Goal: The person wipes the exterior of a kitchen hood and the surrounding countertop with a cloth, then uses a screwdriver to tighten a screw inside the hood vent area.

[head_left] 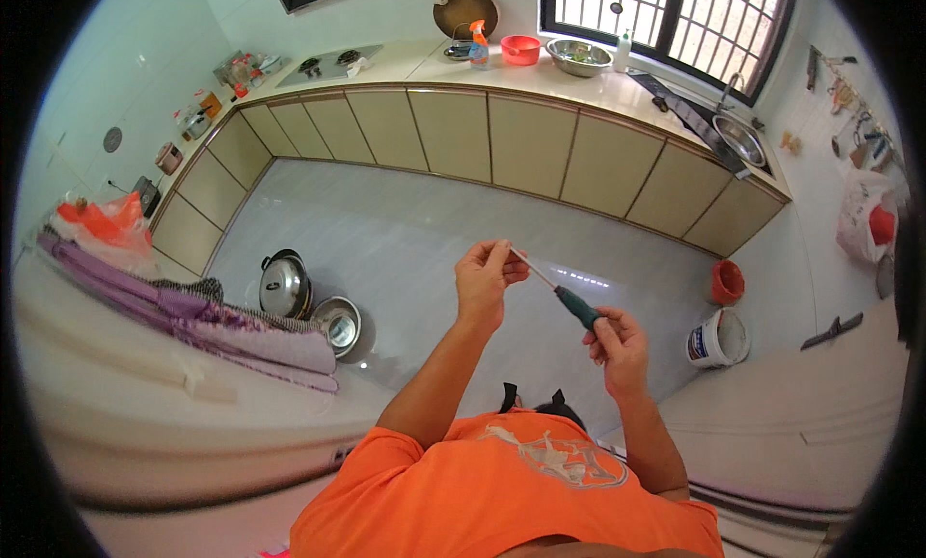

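A screwdriver (576,307) with a dark green handle and a long thin metal shaft slants across the middle of the view, above the floor. My left hand (482,276) pinches the shaft's far end between thumb and fingertips. Lower and to the right, my right hand (617,351) grips the butt of the handle with curled fingers.
A lidded steel pot (284,280) and a steel basin (340,324) sit on the floor at left, beside purple fabric (116,269). A red bucket (727,282) and white bucket (719,338) stand at right. The curved counter (405,56) holds bowls, bottles and a sink (738,143).
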A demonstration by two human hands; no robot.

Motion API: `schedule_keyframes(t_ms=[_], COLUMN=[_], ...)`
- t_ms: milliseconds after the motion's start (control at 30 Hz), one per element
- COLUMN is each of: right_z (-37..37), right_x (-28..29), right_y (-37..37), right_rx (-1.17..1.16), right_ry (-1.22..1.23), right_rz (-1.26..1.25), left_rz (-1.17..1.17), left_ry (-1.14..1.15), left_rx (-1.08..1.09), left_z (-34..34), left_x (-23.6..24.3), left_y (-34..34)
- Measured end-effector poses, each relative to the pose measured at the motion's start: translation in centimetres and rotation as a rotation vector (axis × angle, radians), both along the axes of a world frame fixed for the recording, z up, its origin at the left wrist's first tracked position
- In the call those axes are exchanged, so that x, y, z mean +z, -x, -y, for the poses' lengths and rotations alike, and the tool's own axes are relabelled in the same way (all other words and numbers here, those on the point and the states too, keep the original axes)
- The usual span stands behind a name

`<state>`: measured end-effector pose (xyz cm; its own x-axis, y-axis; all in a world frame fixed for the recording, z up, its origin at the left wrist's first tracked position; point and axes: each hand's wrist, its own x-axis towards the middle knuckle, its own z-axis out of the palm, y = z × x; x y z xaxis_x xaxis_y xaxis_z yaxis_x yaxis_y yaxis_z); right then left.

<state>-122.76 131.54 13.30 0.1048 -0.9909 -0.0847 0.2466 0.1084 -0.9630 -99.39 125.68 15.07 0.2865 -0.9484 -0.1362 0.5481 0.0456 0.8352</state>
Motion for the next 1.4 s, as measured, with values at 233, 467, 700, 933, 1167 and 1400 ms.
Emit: schedule_keyframes(t_ms=[233,467,700,933,1167,1400], right_z=[16.4,35.4,51.9,63.4,72.6,82.9], right_x=[-1.1,-0.9,2.5,1.5,3.3,4.9], right_y=[-3.8,-14.8,-31.0,-48.0,-63.9,-77.0], right_rx=[0.097,0.321,0.673,0.841,0.775,0.603], right_ry=[-0.078,0.007,-0.043,0.038,0.030,0.068], right_rz=[0.058,-0.086,-0.146,-0.219,-0.226,-0.203], left_rz=[0.024,-0.014,-0.080,-0.141,-0.243,-0.202], left_ry=[-0.021,-0.088,-0.044,0.041,0.075,0.105], left_rx=[-0.003,0.238,0.512,0.637,0.538,0.358], left_z=[14.5,27.4,34.9,42.1,53.5,67.1], left_x=[-0.2,-2.6,-0.7,-2.7,-1.1,1.1], left_y=[-5.0,-16.6,-31.3,-45.7,-62.0,-76.8])
